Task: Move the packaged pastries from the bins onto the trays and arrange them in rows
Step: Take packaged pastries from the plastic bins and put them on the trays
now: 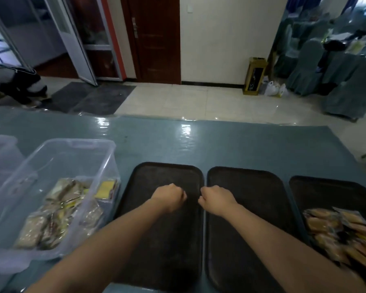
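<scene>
Pastries (344,235) — right tray (325,187) cut off, wrappers blurred

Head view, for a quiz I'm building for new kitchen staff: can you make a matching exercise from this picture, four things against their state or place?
Things:
1. clear bin
2. left tray
3. right-most tray
4. left hand

States:
A. fist, holding nothing
B. dark and bare, beside the bin
C. holds yellow packaged pastries
D. see-through, wrapped pastries inside, on the left

Pairs: 1-D, 2-B, 3-C, 4-A
</scene>
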Available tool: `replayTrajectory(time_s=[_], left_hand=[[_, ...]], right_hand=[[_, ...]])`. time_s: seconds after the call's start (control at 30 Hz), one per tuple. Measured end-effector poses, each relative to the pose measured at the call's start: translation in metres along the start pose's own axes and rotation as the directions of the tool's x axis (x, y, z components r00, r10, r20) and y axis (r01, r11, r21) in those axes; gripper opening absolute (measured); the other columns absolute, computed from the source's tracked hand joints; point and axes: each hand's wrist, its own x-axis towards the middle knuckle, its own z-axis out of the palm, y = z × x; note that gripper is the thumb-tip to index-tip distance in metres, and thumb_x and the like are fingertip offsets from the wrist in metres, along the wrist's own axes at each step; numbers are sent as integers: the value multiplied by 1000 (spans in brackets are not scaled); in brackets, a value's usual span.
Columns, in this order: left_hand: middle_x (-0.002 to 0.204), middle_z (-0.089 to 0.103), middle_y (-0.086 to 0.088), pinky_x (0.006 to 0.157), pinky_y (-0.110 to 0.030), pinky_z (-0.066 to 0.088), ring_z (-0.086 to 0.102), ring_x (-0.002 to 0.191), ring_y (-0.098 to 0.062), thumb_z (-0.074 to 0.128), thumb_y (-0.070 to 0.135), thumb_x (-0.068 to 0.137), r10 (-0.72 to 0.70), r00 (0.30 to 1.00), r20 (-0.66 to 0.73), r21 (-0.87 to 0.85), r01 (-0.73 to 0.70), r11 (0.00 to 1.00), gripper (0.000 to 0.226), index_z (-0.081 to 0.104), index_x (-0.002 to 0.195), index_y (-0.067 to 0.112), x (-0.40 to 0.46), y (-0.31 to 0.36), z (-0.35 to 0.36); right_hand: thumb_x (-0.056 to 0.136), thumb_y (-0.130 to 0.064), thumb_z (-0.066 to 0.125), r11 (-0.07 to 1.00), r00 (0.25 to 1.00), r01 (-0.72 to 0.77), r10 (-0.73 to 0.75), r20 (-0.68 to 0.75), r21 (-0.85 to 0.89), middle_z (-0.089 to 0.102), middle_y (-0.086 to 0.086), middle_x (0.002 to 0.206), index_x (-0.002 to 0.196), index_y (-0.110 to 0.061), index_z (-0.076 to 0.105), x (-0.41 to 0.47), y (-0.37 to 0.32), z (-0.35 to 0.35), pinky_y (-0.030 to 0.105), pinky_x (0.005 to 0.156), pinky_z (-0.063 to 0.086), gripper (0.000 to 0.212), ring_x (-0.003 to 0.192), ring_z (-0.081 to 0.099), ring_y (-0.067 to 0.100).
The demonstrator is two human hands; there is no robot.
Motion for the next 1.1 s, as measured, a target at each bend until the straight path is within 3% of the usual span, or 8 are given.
replayTrajectory(time_s=[0.13,0.3,0.37,0.47,0.6,0.73,0.93,1.1], left_hand=[[81,62,0,68,-36,46,63,78,-23,46,27,96,-75,997,16,-21,75,997,30,52,66,23,-10,-54,-20],[95,71,-12,76,-35,48,66,92,-32,50,26,97,-118,986,-116,-33,114,993,25,69,87,14,-43,-103,-33],[98,69,-17,79,-40,49,65,93,-37,45,27,103,-126,975,-183,-59,117,991,31,65,87,8,-53,-127,-39],[95,67,-19,73,-38,45,62,89,-39,41,29,104,-173,949,-264,-97,153,984,36,50,71,17,-69,-176,-61],[98,65,-16,74,-36,47,59,89,-35,38,36,99,-272,945,-179,-86,261,962,33,51,77,16,-87,-263,-83],[110,56,-11,97,-42,34,43,103,-28,17,44,104,-281,956,-80,70,287,955,53,64,98,21,-104,-359,-65],[143,33,-13,114,-49,19,27,131,-38,17,42,105,-231,965,125,212,201,956,49,44,144,30,-127,-473,-15],[149,41,-13,111,-45,34,43,133,-37,33,54,101,-173,953,248,138,142,980,58,37,147,19,-123,-518,23]], right_hand=[[92,-38,43,998,997,67,-68,-21,-18,60,1,85,79,-24,48,24,-60,-11,35,63,44,20,76,58,25],[90,-44,46,981,978,182,-187,-90,-69,68,15,110,98,-22,63,52,-119,-17,38,78,48,29,102,65,37],[90,-44,45,976,969,213,-217,-122,-45,68,14,107,90,-23,61,63,-145,-19,37,76,47,26,100,64,36],[90,-42,45,966,956,260,-259,-138,-8,68,12,99,77,-22,53,76,-192,-22,34,68,42,25,93,64,35],[92,-38,46,951,927,308,-307,-214,-29,69,15,98,78,-21,53,99,-263,-30,36,69,44,23,92,64,38],[92,-35,46,936,914,351,-346,-213,-16,60,9,79,71,-20,40,134,-329,-18,34,58,37,27,75,57,36],[96,-20,46,892,904,427,-421,73,-147,66,13,104,104,-16,57,181,-425,55,36,71,45,15,96,64,35],[95,-6,51,905,914,351,-275,298,-241,65,13,118,122,-9,59,198,-466,115,38,71,47,28,102,66,32]])
